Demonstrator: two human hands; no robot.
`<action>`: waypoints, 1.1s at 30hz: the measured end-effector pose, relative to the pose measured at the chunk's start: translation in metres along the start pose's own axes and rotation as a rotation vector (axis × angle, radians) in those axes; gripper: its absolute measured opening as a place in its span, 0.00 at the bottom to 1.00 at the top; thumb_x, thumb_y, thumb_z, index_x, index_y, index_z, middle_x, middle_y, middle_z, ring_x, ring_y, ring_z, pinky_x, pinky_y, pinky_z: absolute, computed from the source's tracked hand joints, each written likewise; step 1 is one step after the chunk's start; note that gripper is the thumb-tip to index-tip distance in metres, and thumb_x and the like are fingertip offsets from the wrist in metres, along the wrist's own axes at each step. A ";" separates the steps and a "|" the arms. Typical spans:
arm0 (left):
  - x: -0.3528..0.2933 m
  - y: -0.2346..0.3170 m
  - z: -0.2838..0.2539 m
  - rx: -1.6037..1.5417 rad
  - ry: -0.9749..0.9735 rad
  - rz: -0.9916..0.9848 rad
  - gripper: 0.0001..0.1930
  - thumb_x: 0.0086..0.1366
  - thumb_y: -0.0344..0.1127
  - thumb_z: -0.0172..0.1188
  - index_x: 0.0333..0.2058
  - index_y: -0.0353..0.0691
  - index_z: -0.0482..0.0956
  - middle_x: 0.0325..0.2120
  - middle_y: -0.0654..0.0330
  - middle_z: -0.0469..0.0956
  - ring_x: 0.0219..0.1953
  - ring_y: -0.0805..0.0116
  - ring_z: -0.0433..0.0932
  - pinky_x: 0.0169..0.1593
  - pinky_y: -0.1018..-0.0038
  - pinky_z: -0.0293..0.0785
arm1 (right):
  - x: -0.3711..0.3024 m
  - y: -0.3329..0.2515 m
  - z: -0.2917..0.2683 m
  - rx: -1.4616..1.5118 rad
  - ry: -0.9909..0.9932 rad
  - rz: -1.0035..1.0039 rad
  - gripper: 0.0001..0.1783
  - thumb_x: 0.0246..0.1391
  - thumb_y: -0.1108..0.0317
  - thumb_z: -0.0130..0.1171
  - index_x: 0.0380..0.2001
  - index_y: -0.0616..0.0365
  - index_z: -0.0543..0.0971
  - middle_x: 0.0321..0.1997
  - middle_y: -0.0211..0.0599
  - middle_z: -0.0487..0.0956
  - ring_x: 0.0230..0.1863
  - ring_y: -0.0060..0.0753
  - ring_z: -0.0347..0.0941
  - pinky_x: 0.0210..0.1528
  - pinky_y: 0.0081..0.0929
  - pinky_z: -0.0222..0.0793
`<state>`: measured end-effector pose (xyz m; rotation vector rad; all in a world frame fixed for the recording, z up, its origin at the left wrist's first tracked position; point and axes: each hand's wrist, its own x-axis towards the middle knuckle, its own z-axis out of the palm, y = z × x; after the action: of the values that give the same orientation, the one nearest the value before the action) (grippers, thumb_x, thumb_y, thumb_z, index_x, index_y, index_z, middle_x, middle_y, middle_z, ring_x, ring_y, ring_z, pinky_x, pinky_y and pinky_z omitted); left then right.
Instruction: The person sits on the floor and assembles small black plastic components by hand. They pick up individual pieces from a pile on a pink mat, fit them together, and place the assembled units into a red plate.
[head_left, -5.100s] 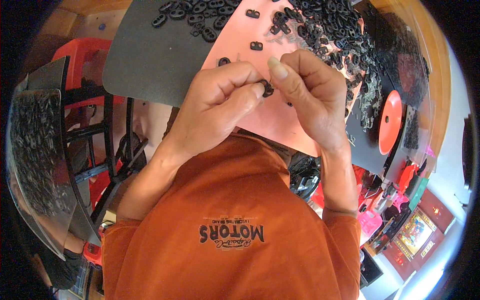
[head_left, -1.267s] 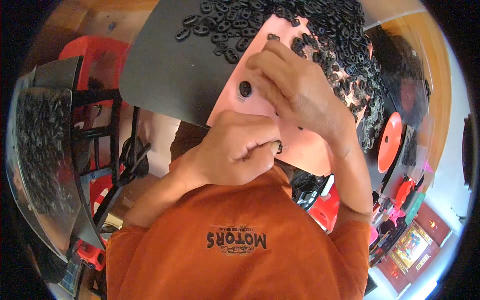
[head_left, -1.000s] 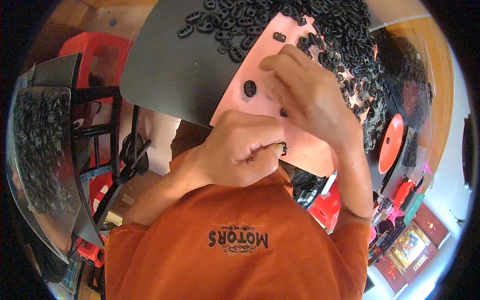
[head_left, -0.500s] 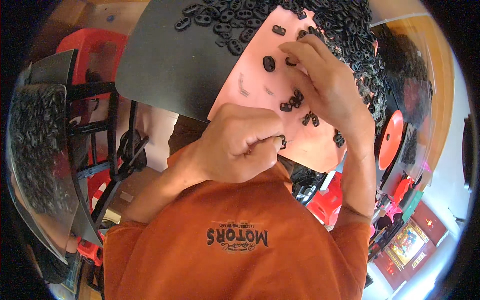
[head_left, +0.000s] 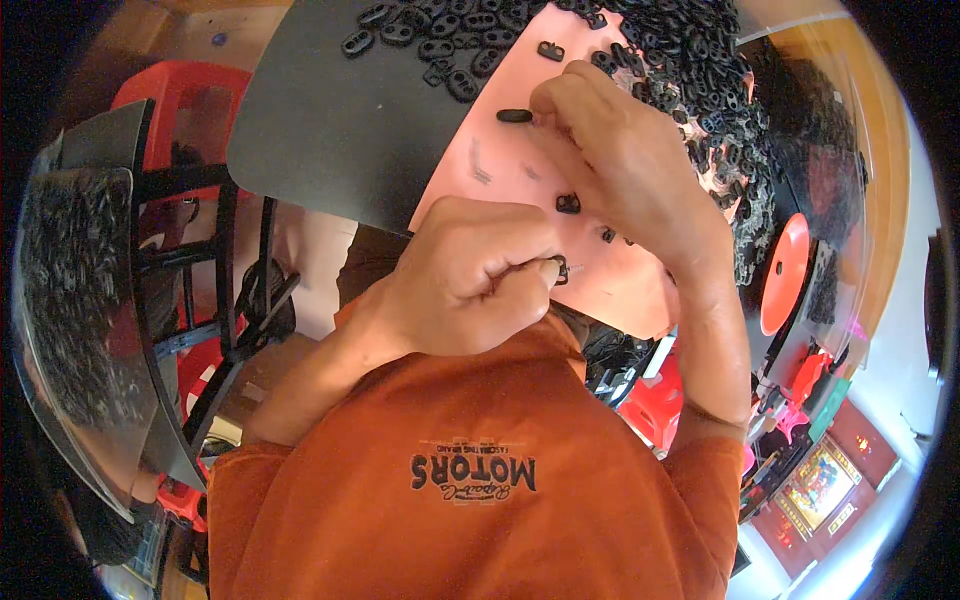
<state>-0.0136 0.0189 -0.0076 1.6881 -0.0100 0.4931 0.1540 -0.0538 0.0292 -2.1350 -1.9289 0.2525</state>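
Note:
My left hand (head_left: 470, 275) is curled into a fist close to my chest, with a small black plastic piece (head_left: 560, 269) pinched between thumb and forefinger. My right hand (head_left: 620, 150) reaches forward over the pink mat (head_left: 500, 180), its fingertips touching a black oval piece (head_left: 514, 116). A few loose black pieces (head_left: 568, 203) lie on the mat just under that hand. A big heap of the same black pieces (head_left: 690, 60) covers the far right of the mat.
A dark grey board (head_left: 320, 130) lies under the mat, with several black pieces (head_left: 430, 35) at its far edge. A clear tray of black pieces (head_left: 80, 290) stands at my left on a black rack. A red stool (head_left: 165, 95) and an orange disc (head_left: 785, 270) flank the work surface.
My right hand has moved forward from near my left hand to the pile's edge and onto one piece. My left hand stayed closed on its piece, near my chest.

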 end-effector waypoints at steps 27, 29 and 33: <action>-0.001 0.001 0.001 -0.040 0.014 -0.028 0.05 0.51 0.27 0.51 0.19 0.35 0.70 0.13 0.58 0.68 0.14 0.66 0.68 0.20 0.73 0.62 | 0.016 -0.004 0.005 -0.001 -0.067 -0.034 0.09 0.49 0.68 0.54 0.31 0.61 0.70 0.29 0.45 0.72 0.29 0.50 0.71 0.29 0.41 0.66; -0.001 0.001 0.001 -0.040 0.016 -0.033 0.06 0.52 0.28 0.51 0.19 0.35 0.70 0.13 0.58 0.68 0.14 0.66 0.68 0.20 0.73 0.62 | 0.014 -0.007 0.005 -0.048 -0.065 -0.043 0.09 0.49 0.67 0.55 0.30 0.60 0.70 0.27 0.44 0.73 0.27 0.51 0.70 0.27 0.41 0.65; -0.001 0.002 0.000 -0.069 0.005 -0.075 0.06 0.52 0.28 0.50 0.19 0.34 0.70 0.13 0.59 0.68 0.15 0.68 0.67 0.21 0.73 0.62 | 0.012 -0.010 0.015 -0.071 0.095 -0.117 0.08 0.50 0.66 0.55 0.26 0.60 0.71 0.20 0.41 0.71 0.19 0.45 0.69 0.21 0.36 0.64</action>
<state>-0.0149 0.0187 -0.0060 1.6137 0.0395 0.4367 0.1419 -0.0396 0.0184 -2.0278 -2.0274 0.0603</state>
